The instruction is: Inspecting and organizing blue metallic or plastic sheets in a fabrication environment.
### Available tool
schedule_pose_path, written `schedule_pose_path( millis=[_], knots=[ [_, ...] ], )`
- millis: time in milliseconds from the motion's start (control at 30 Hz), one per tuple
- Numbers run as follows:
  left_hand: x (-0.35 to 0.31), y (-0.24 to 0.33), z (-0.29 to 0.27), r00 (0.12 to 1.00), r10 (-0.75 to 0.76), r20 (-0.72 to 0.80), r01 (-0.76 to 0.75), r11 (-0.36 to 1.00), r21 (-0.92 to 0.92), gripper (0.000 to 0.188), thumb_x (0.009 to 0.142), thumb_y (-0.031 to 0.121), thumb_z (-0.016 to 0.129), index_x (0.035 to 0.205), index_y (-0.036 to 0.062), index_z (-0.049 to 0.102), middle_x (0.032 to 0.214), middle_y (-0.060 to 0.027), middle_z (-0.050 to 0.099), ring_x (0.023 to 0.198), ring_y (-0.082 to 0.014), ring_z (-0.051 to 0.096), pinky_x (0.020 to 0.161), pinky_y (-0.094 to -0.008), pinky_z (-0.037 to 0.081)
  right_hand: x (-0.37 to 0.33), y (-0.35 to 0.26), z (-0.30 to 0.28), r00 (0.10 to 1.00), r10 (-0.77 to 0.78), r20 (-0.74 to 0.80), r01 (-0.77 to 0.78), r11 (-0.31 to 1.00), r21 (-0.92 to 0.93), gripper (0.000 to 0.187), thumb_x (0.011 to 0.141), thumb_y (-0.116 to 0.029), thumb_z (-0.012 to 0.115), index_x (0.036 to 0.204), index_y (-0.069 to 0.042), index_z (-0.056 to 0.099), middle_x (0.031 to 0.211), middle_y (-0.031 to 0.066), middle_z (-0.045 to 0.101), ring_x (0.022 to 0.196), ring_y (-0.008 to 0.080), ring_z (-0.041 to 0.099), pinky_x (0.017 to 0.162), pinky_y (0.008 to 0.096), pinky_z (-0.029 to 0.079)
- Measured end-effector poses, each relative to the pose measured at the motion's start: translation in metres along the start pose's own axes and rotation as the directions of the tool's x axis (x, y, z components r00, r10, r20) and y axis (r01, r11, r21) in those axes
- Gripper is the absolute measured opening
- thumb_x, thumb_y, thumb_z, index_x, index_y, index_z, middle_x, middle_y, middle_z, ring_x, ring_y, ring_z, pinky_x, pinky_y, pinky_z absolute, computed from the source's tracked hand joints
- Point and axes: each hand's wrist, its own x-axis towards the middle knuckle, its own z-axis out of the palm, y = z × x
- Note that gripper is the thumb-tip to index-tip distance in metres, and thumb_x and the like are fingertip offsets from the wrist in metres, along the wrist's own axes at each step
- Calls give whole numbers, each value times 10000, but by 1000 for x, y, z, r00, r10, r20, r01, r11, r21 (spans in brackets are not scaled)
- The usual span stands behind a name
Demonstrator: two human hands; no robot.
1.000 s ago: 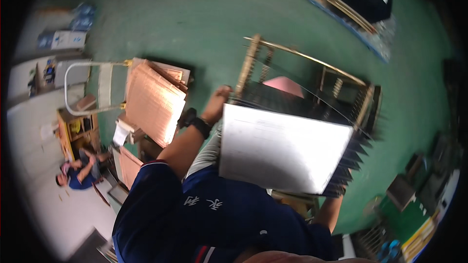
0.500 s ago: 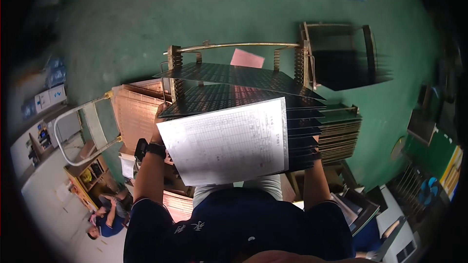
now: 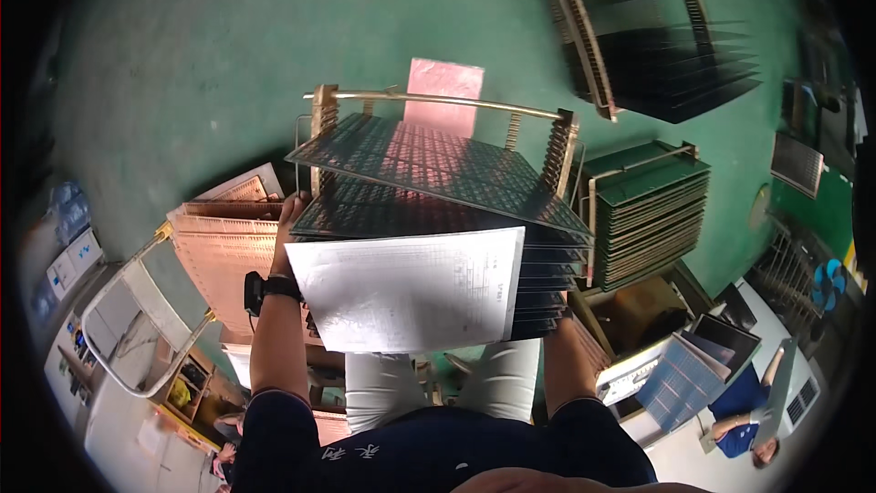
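I carry a metal rack (image 3: 440, 104) with slotted, coil-like uprights, held in front of my body. Dark, patterned circuit board panels (image 3: 429, 164) lie stacked in its slots, the top one tilted. A white printed sheet (image 3: 406, 292) covers the near side of the stack. My left hand (image 3: 289, 216), with a black strap and device at its wrist, is closed on the rack's left side. At the right side, my right hand (image 3: 560, 309) is at the rack's lower part; most of its fingers are hidden by the panels.
Right of me stands a rack of green panels (image 3: 643, 210); farther back is another rack of dark panels (image 3: 657, 64). Copper-coloured panels (image 3: 228, 251) and a trolley frame (image 3: 137, 319) are at left. A pink sheet (image 3: 444, 91) lies beyond my rack. A person (image 3: 744, 420) is at lower right.
My viewpoint has shifted: the racks on the right show more fully, and more of the pink sheet appears. The carried rack stays between my hands; the white sheet sits slightly lower and more level.
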Motion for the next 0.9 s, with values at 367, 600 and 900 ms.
schedule_pose_path(
  millis=[367,600,900],
  knots=[
    [82,-43,2,999,-31,11,21,854,520,394,957,351,480,1254,91,492,909,4,502,846,-90,513,762,-216,415,32,111,8,995,101,18,-102,992,71,408,872,-85,508,1273,-20,464,1140,73,579,1024,176,546,908,320,435],
    [131,-56,0,995,-99,-7,77,722,687,459,960,365,460,1331,96,444,1158,-36,503,1115,-138,441,964,-247,308,45,137,11,991,114,70,-122,985,123,412,869,-77,505,1276,-22,461,1139,71,578,1028,177,544,913,322,432],
    [64,-54,-35,994,92,-51,-22,656,754,496,975,358,421,1396,103,361,1422,-92,382,1313,-235,343,1074,-380,223,68,139,-45,992,-61,111,93,946,-311,443,870,-90,521,1298,-15,433,1158,64,560,1019,166,536,860,291,458]
  ],
)
